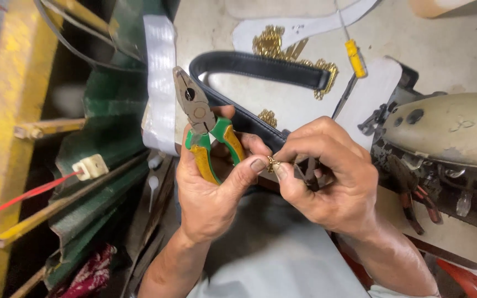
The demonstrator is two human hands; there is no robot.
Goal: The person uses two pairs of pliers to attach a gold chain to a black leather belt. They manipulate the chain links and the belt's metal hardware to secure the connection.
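Left hand (208,190) clenched around pliers (202,127), right hand (327,176) pinching a tiny, half-hidden gold fitting (272,164).

Pliers (200,118): dull grey metal head, worn and matt; handles in glossy green and yellow plastic sleeves. Belt strap (260,65): black leather-like, smooth, faint sheen, stitched edge. Small fitting (272,164) between fingertips: bright brass-coloured metal. Ornaments (270,43) on table: gold-toned shiny metal. Screwdriver (355,57): yellow glossy plastic handle. Sewing machine (448,129): painted metal, chipped, dusty matt. Ladder (9,110): yellow-painted, scuffed.
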